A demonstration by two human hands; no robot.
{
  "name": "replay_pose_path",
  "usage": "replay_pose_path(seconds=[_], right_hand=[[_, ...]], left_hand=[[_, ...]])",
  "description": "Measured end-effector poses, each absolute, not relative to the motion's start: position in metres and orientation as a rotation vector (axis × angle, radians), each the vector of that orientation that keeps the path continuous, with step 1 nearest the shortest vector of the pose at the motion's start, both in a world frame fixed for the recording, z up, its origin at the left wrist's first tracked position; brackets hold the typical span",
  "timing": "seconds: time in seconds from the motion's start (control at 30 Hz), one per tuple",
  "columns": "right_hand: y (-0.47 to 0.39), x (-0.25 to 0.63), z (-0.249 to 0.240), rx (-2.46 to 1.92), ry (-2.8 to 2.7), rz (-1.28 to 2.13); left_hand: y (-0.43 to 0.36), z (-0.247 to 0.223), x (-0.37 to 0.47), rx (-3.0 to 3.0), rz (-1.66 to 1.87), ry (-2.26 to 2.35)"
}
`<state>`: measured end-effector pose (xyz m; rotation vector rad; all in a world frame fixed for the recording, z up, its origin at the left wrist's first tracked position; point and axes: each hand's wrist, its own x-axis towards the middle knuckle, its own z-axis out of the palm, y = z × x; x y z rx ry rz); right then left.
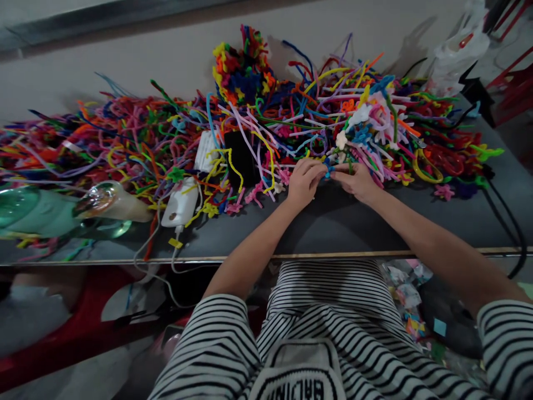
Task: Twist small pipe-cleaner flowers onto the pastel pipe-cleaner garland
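Note:
Between my two hands is a small blue pipe-cleaner flower (328, 168), held just above the front of the dark table. My left hand (307, 179) pinches it from the left with bent fingers. From the other side my right hand (356, 181) has thumb and fingertips closed on it, and a short green stem shows by those fingers. Right behind the hands lies a heap of pipe cleaners (291, 123) in many colours. A white pipe-cleaner flower (342, 140) and a bunch of pink and blue ones stand out near my right hand.
Scissors with yellow handles (428, 169) lie to the right. A black phone (239, 158) and a white power bank (182, 203) with a cable are left of my hands. Further left rests a green transparent bottle (37, 211). Black cords (506, 216) hang over the right front edge.

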<state>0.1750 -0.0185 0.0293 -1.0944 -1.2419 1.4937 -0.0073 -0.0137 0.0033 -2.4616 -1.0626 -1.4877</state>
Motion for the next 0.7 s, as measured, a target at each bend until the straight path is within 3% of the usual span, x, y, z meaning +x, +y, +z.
replay_pose_path(seconds=[0.43, 0.7], right_hand=[[-0.022, 0.18, 0.014, -1.127, -1.511, 0.92], [-0.027, 0.18, 0.016, -1.12, -1.565, 0.865]], left_hand=[[-0.026, 0.012, 0.004, -2.483, -1.569, -1.305], [-0.019, 0.002, 0.007, -2.458, -1.869, -1.578]])
